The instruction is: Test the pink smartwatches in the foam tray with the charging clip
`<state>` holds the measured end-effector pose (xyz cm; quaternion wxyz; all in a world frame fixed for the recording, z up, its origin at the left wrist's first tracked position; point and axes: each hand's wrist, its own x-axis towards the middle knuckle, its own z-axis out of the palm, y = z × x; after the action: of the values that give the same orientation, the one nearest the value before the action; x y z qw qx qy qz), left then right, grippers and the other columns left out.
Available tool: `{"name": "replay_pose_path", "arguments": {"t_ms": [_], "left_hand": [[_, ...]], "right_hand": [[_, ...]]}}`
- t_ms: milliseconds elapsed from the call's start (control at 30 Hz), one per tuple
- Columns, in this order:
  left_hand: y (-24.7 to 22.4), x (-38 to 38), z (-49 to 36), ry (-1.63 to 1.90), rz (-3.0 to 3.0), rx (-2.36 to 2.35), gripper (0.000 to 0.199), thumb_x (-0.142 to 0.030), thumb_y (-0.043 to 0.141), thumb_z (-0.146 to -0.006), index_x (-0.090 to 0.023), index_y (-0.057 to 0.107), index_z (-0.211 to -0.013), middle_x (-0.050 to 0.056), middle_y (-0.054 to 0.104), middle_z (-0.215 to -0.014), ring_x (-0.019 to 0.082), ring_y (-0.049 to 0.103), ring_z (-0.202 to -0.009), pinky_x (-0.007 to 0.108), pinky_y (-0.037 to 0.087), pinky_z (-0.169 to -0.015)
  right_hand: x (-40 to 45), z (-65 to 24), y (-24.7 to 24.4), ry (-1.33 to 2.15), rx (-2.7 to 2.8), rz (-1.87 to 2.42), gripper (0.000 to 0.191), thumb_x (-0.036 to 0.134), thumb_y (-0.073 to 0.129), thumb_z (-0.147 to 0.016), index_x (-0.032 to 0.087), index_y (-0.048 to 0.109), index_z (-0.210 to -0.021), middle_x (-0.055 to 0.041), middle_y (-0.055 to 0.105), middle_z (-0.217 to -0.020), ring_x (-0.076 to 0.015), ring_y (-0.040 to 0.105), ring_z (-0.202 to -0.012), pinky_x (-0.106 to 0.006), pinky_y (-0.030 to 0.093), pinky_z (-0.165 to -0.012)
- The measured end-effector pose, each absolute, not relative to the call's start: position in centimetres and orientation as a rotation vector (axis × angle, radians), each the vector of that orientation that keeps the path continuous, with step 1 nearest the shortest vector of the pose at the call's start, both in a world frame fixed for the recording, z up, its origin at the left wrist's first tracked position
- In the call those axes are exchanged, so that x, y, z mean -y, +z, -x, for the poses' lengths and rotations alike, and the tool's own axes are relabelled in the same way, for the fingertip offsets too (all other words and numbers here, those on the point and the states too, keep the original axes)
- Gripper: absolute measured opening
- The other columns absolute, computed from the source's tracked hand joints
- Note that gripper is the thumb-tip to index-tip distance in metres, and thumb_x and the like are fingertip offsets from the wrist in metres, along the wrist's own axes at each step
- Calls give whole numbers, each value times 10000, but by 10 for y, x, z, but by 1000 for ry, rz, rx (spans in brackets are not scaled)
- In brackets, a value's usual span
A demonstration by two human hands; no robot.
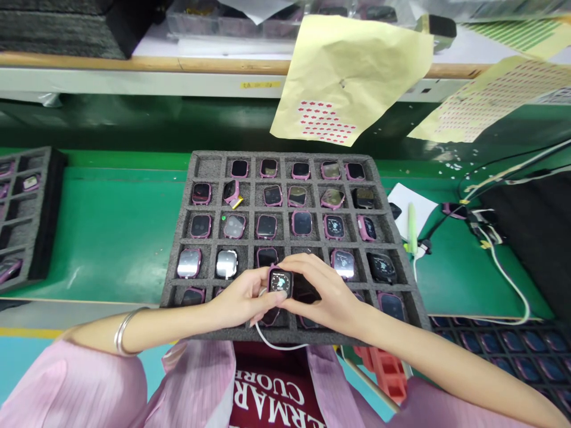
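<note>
A watch (281, 283) with a pinkish-purple case and a lit clock face is held between both hands, over the lower middle of a grey foam tray (207, 168). My left hand (247, 294) grips its left side, thumb on the lower edge of the screen. A white cable (272, 345) hangs in a loop beneath the left fingers. My right hand (323, 291) pinches the watch's right side with thumb and fingertips. Around the hands, tray compartments hold several watches, such as a lit one (333, 226) and a black one (382, 267).
Another foam tray (40, 220) lies at the left. Yellow sticker sheets (352, 71) hang from the shelf edge (178, 80). Right of the main tray are white paper (414, 205), a light green tool (412, 229) and cables (504, 264). More watches fill a dark tray (486, 351) at lower right.
</note>
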<state>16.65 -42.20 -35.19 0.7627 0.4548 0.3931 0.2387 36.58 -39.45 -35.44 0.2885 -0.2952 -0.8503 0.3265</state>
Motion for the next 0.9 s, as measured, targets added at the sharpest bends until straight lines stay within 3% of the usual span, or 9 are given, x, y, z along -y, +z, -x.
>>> {"name": "replay_pose_path", "arguments": {"t_ms": [233,400,500,667,800,900], "left_hand": [[-354,425,-167,523,-1011,-886,373,-484,577,-870,-137,508,-989,-82,406,-569,48,343,-394,182,277,-373],[-351,423,-167,566,-1058,-794,398,-406,690,-804,-168,504,-1065,12,531,-885,96,468,-672,210,402,-574],[-346,419,-163,544,-976,-723,404,-359,715,-784,-175,471,-1048,33,526,-993,89,480,-709,214,398,-609],[-346,421,-162,448,-1035,-766,423,-332,674,-823,-165,471,-1155,16,528,-954,45,387,-573,203,318,-515],[-347,425,-164,451,-1044,-801,498,-346,694,-807,-175,489,-1228,30,559,-982,63,432,-602,206,379,-544],[-343,427,-160,467,-1010,-787,430,-343,675,-826,-177,533,-1196,34,593,-990,92,498,-672,223,440,-618]], "right_hand": [[393,-364,-351,820,2282,759,379,317,675,-872,187,533,-1197,-121,650,-1082,-266,614,-1016,-424,519,-837],[383,-373,-337,1017,2184,739,364,350,707,-852,197,571,-1153,-97,660,-1053,-245,625,-982,-400,522,-845],[381,-381,-330,953,2200,761,382,348,728,-839,196,569,-1151,-94,666,-1039,-250,620,-962,-411,505,-838],[388,-381,-329,677,2414,764,393,361,653,-886,168,558,-1216,-117,676,-1029,-271,622,-934,-451,490,-825],[390,-378,-323,623,2364,743,416,317,641,-885,173,552,-1266,-116,678,-1026,-264,629,-906,-439,512,-802],[383,-384,-322,641,2224,850,374,310,695,-852,209,593,-1198,-94,683,-1002,-262,635,-895,-429,522,-806]]}}
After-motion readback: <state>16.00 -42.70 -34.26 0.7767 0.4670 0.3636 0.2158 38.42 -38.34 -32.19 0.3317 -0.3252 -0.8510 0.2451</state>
